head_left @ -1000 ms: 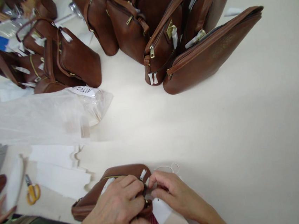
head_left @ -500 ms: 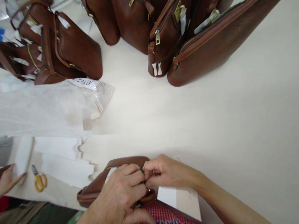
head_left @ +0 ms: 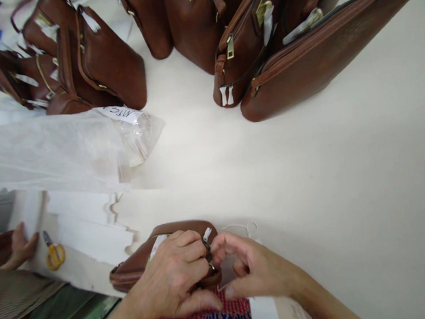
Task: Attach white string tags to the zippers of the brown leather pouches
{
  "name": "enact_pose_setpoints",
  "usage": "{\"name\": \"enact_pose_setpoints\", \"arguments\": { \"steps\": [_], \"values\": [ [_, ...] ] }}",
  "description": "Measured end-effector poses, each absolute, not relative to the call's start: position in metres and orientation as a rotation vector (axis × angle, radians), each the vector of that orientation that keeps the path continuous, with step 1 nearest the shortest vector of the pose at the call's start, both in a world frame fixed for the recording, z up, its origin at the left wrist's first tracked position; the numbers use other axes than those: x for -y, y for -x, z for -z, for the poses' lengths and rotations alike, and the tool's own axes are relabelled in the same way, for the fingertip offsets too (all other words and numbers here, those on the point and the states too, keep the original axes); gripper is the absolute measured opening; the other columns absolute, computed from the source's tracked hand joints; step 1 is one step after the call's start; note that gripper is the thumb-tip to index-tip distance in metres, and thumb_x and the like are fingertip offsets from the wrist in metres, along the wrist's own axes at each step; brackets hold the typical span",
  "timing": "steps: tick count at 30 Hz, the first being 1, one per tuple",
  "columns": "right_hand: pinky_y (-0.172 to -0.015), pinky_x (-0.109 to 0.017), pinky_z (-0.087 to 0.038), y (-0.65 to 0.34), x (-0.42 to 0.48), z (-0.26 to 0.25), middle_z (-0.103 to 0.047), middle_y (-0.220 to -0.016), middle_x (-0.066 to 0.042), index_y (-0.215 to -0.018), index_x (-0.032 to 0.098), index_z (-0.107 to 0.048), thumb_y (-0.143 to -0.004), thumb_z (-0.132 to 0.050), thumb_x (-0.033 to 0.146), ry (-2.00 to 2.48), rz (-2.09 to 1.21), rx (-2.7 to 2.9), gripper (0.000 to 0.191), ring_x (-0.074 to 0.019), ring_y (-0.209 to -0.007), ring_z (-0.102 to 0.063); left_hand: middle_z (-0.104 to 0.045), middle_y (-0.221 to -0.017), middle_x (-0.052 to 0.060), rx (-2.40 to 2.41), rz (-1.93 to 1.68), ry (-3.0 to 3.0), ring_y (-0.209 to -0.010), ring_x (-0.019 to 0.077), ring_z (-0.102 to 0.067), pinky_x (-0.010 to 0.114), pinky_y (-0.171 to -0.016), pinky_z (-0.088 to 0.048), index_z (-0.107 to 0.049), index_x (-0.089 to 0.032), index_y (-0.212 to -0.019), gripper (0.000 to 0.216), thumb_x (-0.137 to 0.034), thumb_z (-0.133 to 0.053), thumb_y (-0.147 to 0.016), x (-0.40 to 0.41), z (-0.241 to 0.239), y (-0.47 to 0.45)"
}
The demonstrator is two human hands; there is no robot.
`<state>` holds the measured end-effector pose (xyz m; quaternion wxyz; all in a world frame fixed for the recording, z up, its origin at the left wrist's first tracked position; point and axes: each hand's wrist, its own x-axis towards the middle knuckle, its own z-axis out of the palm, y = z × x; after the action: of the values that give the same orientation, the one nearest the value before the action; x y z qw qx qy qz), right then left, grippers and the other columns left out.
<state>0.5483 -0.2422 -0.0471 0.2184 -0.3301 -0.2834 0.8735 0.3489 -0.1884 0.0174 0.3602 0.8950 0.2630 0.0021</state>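
A brown leather bag (head_left: 133, 271) lies at the table's front edge, against a red checked apron (head_left: 235, 315). My left hand (head_left: 176, 273) is closed over the bag's right end, its fingertips at the dark metal hardware; what exactly they pinch is hidden. A small white wrapped zipper pull (head_left: 206, 234) sticks up beside those fingertips. My right hand (head_left: 256, 268) is just right of the hardware, thumb and index finger apart, fingers curled. White string (head_left: 241, 225) loops behind it on the table. Below the right hand is a white and cream tag (head_left: 267, 314).
Several brown bags (head_left: 188, 26) stand along the back, more (head_left: 113, 63) at back left. A clear plastic bag (head_left: 46, 150) lies at left, near white paper pieces (head_left: 87, 231) and yellow-handled scissors (head_left: 54, 252). Another person's hand (head_left: 21, 245) holds a brown item at the left edge.
My right thumb and index finger have parted and the hand has moved slightly right and down. The tag has shifted down and right. My left hand stays on the bag.
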Motion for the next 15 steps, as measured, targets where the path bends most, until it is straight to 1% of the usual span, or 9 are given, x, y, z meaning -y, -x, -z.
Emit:
{"name": "enact_pose_setpoints", "arguments": {
  "steps": [2, 5, 7, 8, 9, 10, 12, 13, 15],
  "values": [
    [-0.042, -0.021, -0.021, -0.543, 0.247, 0.041, -0.057, -0.08, 0.008, -0.097, 0.024, -0.06, -0.066, -0.07, 0.007, 1.038, -2.274, 0.908, 0.037, -0.0035, -0.047, -0.033, -0.057, -0.073, 0.005, -0.68, -0.005, -2.316, -0.076, 0.02, -0.05, 0.035, -0.07, -0.039, -0.057, -0.016, -0.07, 0.063, -0.064, -0.026, -0.096, 0.189, -0.018, -0.349],
    [-0.049, -0.021, -0.026, -0.538, 0.249, 0.038, -0.052, -0.07, 0.008, -0.083, 0.021, -0.064, -0.064, -0.072, 0.004, 1.114, -2.06, 1.147, 0.027, -0.0069, -0.055, -0.038, -0.055, -0.07, 0.004, -0.681, -0.005, -2.325, -0.074, 0.0193, -0.049, 0.035, -0.069, -0.04, -0.057, -0.017, -0.069, 0.063, -0.062, -0.024, -0.098, 0.19, -0.019, -0.349],
    [-0.049, -0.022, -0.026, -0.537, 0.248, 0.039, -0.047, -0.063, 0.009, -0.082, 0.02, -0.064, -0.063, -0.076, 0.007, 1.097, -2.118, 1.113, 0.026, -0.0074, -0.054, -0.037, -0.054, -0.068, 0.003, -0.68, -0.011, -2.331, -0.072, 0.0189, -0.049, 0.035, -0.069, -0.04, -0.057, -0.017, -0.07, 0.063, -0.061, -0.022, -0.098, 0.19, -0.019, -0.349],
    [-0.048, -0.022, -0.025, -0.537, 0.248, 0.041, -0.043, -0.059, 0.01, -0.082, 0.02, -0.063, -0.066, -0.075, 0.011, 1.087, -2.182, 1.055, 0.022, -0.0075, -0.051, -0.035, -0.054, -0.068, 0.003, -0.679, -0.015, -2.336, -0.071, 0.0189, -0.049, 0.035, -0.069, -0.041, -0.057, -0.017, -0.07, 0.063, -0.061, -0.022, -0.099, 0.19, -0.019, -0.349],
    [-0.048, -0.023, -0.025, -0.537, 0.247, 0.043, -0.041, -0.056, 0.01, -0.081, 0.02, -0.062, -0.072, -0.071, 0.016, 1.082, -2.231, 0.998, 0.014, -0.0079, -0.05, -0.034, -0.054, -0.069, 0.003, -0.678, -0.02, -2.341, -0.072, 0.0191, -0.049, 0.035, -0.069, -0.041, -0.057, -0.017, -0.07, 0.063, -0.06, -0.022, -0.099, 0.19, -0.019, -0.349],
    [-0.049, -0.023, -0.026, -0.537, 0.245, 0.045, -0.04, -0.056, 0.009, -0.079, 0.019, -0.061, -0.078, -0.066, 0.019, 1.085, -2.253, 0.962, 0.005, -0.0086, -0.051, -0.035, -0.055, -0.07, 0.004, -0.677, -0.023, -2.346, -0.073, 0.0193, -0.05, 0.035, -0.07, -0.042, -0.057, -0.017, -0.07, 0.063, -0.06, -0.022, -0.099, 0.19, -0.019, -0.349],
    [-0.055, -0.024, -0.032, -0.536, 0.24, 0.048, -0.047, -0.061, 0.006, -0.075, 0.018, -0.059, -0.085, -0.055, 0.021, 1.103, -2.241, 0.978, 0.012, -0.0105, -0.059, -0.042, -0.056, -0.071, 0.004, -0.677, -0.022, -2.357, -0.074, 0.02, -0.051, 0.035, -0.071, -0.043, -0.057, -0.017, -0.069, 0.062, -0.06, -0.023, -0.099, 0.19, -0.019, -0.349],
    [-0.058, -0.025, -0.034, -0.536, 0.237, 0.049, -0.051, -0.065, 0.005, -0.074, 0.018, -0.059, -0.086, -0.053, 0.021, 1.117, -2.243, 1.013, 0.013, -0.0115, -0.063, -0.045, -0.056, -0.072, 0.005, -0.677, -0.019, -2.361, -0.075, 0.0202, -0.051, 0.036, -0.071, -0.044, -0.057, -0.017, -0.07, 0.061, -0.059, -0.024, -0.099, 0.19, -0.019, -0.349],
    [-0.06, -0.026, -0.035, -0.535, 0.23, 0.05, -0.054, -0.068, 0.004, -0.077, 0.018, -0.059, -0.083, -0.055, 0.021, 1.128, -2.317, 1.076, 0.007, -0.0126, -0.064, -0.048, -0.056, -0.071, 0.005, -0.673, -0.02, -2.365, -0.076, 0.0206, -0.052, 0.036, -0.072, -0.044, -0.057, -0.017, -0.07, 0.06, -0.059, -0.025, -0.099, 0.19, -0.019, -0.349]
  ]
}}
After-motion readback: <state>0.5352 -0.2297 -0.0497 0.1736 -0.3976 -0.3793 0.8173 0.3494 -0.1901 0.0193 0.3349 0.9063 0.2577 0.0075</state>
